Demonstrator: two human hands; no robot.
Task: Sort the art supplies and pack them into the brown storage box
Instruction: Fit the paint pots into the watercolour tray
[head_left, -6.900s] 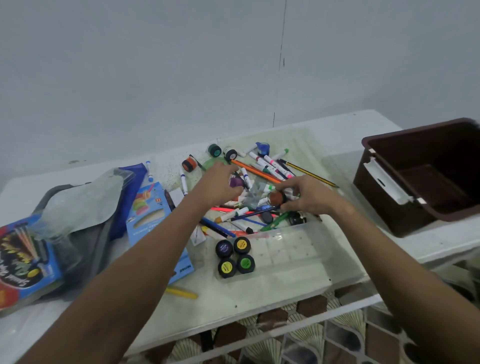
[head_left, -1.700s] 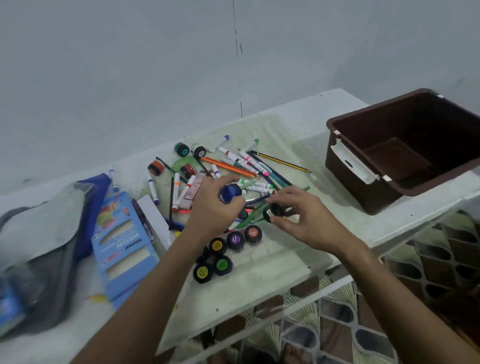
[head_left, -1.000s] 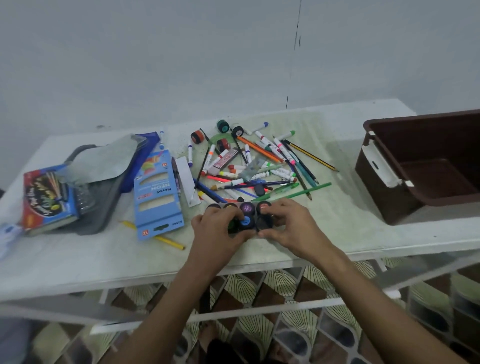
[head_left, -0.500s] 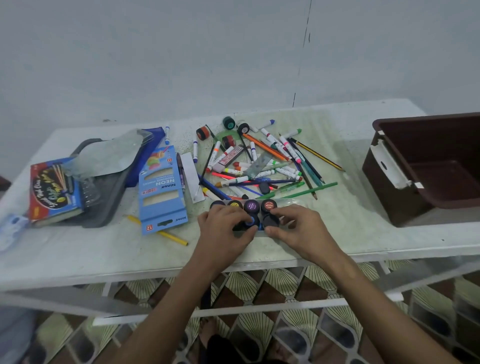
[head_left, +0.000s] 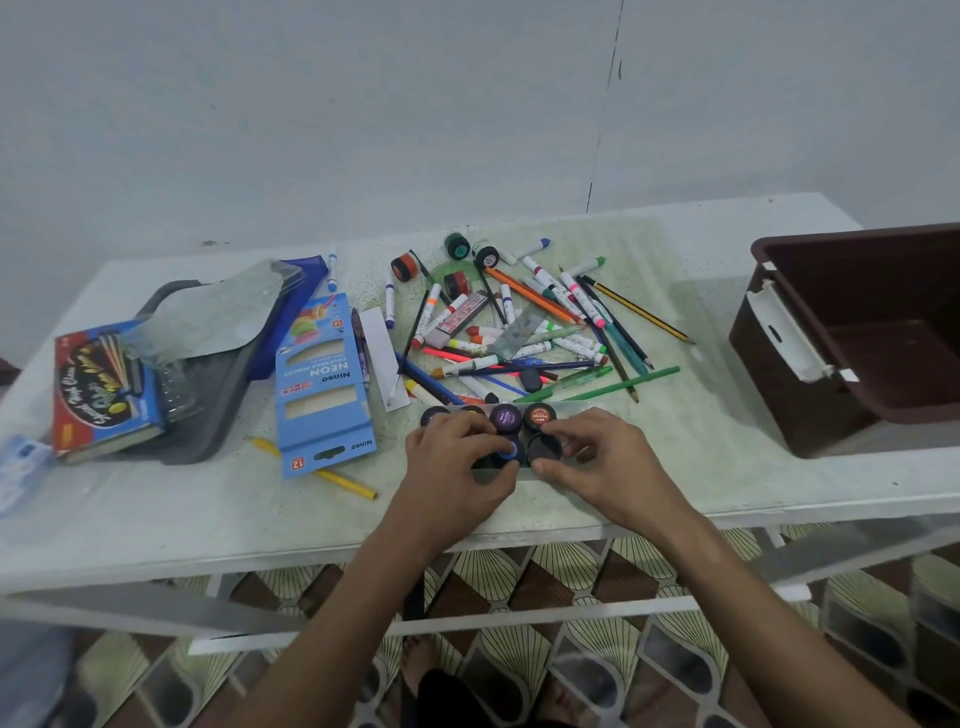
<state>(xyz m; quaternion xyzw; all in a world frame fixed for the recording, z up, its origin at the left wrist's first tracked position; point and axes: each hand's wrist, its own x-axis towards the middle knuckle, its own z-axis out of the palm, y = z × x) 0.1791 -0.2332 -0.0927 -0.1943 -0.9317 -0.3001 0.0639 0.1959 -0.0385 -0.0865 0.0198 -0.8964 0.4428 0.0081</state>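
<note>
As fingers curl, both hands grip paint pots

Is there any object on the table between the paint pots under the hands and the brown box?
Nothing visible does. The table between the paint pots and the brown box is bare; the green pencil lies further back, off the direct line.
</note>
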